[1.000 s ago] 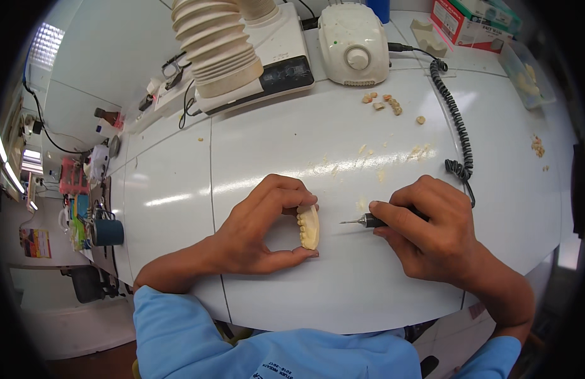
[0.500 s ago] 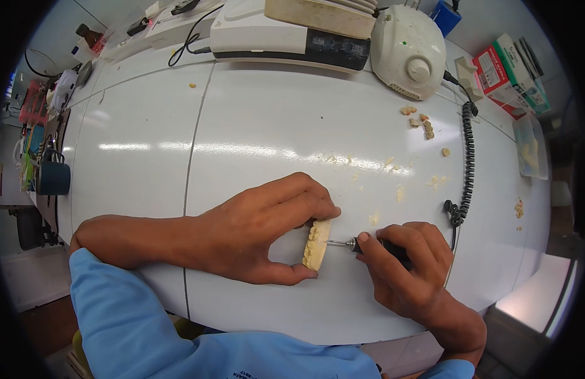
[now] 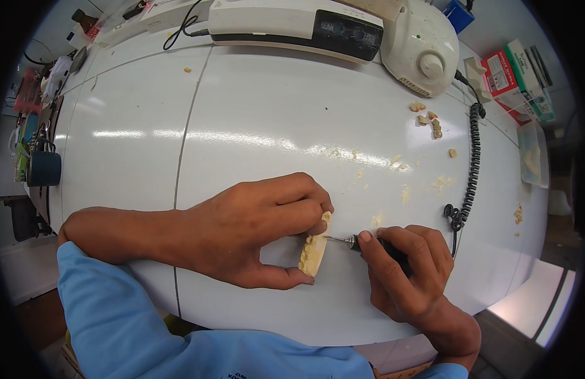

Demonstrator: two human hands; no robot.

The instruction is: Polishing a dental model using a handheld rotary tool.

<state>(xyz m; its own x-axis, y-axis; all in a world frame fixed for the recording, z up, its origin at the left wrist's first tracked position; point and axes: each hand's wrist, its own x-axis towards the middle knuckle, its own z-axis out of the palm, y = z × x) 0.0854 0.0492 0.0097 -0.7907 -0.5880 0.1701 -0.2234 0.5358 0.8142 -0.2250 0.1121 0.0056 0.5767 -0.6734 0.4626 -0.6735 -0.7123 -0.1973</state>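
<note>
A pale yellow dental model [image 3: 313,254] with a row of teeth is gripped at its two ends by my left hand [image 3: 267,230]. The thumb presses its near end, and the fingers lie over its far part, hiding some teeth. My right hand [image 3: 409,268] is closed round a black rotary handpiece [image 3: 393,252], held like a pen. Its thin metal bur [image 3: 336,238] points left, with the tip at the model's right side, close to the left fingertips. Whether the tip touches the model or just meets its edge, I cannot tell.
At the back stand a white device with a dark panel [image 3: 347,38] and a cream control unit with a knob [image 3: 422,57]. A black coiled cord [image 3: 473,158] runs down the right side. Yellow crumbs [image 3: 442,183] and small tooth-like pieces [image 3: 437,129] lie there. A dark mug [image 3: 45,168] stands left.
My left fingers have shifted on the model, now bent over its far part, and the model sits slightly more left. The bur tip is nearer the fingertips. The whole view has shifted slightly.
</note>
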